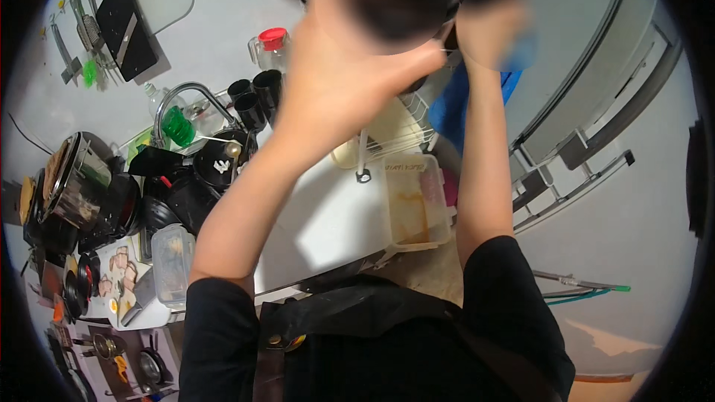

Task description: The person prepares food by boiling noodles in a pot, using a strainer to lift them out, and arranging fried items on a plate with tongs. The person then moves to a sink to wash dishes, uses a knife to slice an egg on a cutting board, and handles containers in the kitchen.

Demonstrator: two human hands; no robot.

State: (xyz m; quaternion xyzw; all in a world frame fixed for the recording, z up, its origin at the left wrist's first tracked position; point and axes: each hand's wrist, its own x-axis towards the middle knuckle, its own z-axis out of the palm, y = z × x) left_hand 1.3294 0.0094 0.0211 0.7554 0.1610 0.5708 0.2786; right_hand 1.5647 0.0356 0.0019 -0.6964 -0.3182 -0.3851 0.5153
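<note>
Both of my arms reach up close to the camera. My left hand (349, 61) is at the upper middle, its thumb pointing right, with a dark blurred shape over its fingers. Beside it on the right, my right hand (491, 28) is also blurred, with something black at its top. Whether either hand grips anything cannot be told. A blue cloth (449, 103) hangs just below my right hand. Under my left hand stand a white wire dish rack (416, 117) and black cups (268, 89); a glass jug with a red lid (272, 39) is to its left.
A curved faucet (192, 86) rises by a green bottle (177, 125) and a sink heaped with black cookware (190, 195). A plastic container (416, 201) sits at the white counter's right end. At lower left, a knife (139, 296) and meat pieces (125, 268) lie on a white board.
</note>
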